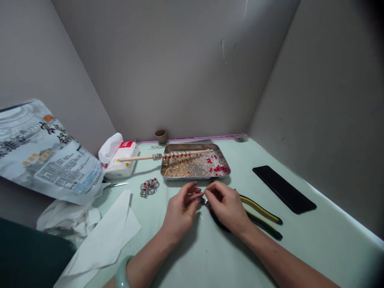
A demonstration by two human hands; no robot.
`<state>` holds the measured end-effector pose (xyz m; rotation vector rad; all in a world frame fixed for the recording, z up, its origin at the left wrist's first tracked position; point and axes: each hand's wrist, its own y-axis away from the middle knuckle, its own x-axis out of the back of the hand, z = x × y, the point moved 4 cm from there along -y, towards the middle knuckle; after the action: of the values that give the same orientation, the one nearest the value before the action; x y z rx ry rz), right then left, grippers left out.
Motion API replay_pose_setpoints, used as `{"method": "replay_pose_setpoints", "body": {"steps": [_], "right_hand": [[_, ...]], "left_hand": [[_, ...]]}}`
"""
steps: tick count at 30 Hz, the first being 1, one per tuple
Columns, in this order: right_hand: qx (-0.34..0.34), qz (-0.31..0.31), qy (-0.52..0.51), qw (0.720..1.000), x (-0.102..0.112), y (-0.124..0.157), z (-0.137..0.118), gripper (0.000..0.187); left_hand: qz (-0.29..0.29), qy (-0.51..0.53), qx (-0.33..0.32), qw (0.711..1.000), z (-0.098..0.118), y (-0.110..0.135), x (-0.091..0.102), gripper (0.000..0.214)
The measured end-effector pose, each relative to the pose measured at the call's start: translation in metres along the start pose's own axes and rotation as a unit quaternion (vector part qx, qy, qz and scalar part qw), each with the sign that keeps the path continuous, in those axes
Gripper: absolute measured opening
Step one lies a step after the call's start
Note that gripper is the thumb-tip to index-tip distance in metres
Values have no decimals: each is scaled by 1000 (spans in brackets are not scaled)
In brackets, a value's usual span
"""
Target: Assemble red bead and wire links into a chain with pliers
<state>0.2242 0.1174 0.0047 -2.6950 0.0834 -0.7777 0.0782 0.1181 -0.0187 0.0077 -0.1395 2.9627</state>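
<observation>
In the middle, below the tray, my two hands meet at the fingertips. My left hand [182, 210] is curled, its thumb and fingers closed around something too small to name. My right hand [227, 206] pinches at the same spot, thumb against index finger; what lies in the pinch is not clear. Small dark-handled pliers [216, 221] show beneath the right hand, tips toward the left thumb; whether the palm grips them is hidden. Larger pliers with yellow and green handles [260, 209] lie right of that hand, head covered. A metal tray [195, 179] contains gold, clear and red beads.
A beaded wooden stick [136, 158] rests across the tray and the tissue pack [121, 170]. Left are a chain with red beads [149, 188], scissors [117, 185], white paper [105, 236] and a large printed pouch [54, 156]. A black phone-like slab [283, 189] lies right; a cup [161, 137] stands behind.
</observation>
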Motion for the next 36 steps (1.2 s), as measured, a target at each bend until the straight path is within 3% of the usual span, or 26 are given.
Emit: {"method": "replay_pose_setpoints", "body": {"steps": [2,6,8,11,15,18,22,25,29,34,36], "right_hand": [[-24,18,-11,999,2,0,3,15],[-26,-18,-54,998,-2,-1,2,14],[-40,-5,-53,998,0,-1,3,14],[-61,25,-52,996,3,-2,7,15],[-60,2,-91,994,2,-4,10,15],[-78,18,-116,990,3,-5,13,17],[-81,-24,-148,985,-4,-3,12,16],[-76,-31,-128,988,-5,-2,13,15],[-79,29,-70,994,4,-3,14,15],[-49,-25,-95,994,-1,-2,8,14],[-44,-8,-64,997,1,-2,7,14]], "left_hand": [[2,6,1,1000,-2,0,0,42],[-10,24,-14,1000,-4,0,-1,49],[-12,31,-15,999,-4,0,-1,51],[-9,42,-2,999,-3,-1,-2,53],[-2,56,17,998,-2,-2,-1,55],[-4,57,23,998,-2,-1,-3,56],[-9,59,25,998,-2,0,-4,56],[-9,65,20,998,-1,-1,-4,56],[-3,64,22,998,-1,-2,-3,56],[-15,62,19,998,-3,0,-4,55],[-20,59,12,998,-3,1,-4,56]]}}
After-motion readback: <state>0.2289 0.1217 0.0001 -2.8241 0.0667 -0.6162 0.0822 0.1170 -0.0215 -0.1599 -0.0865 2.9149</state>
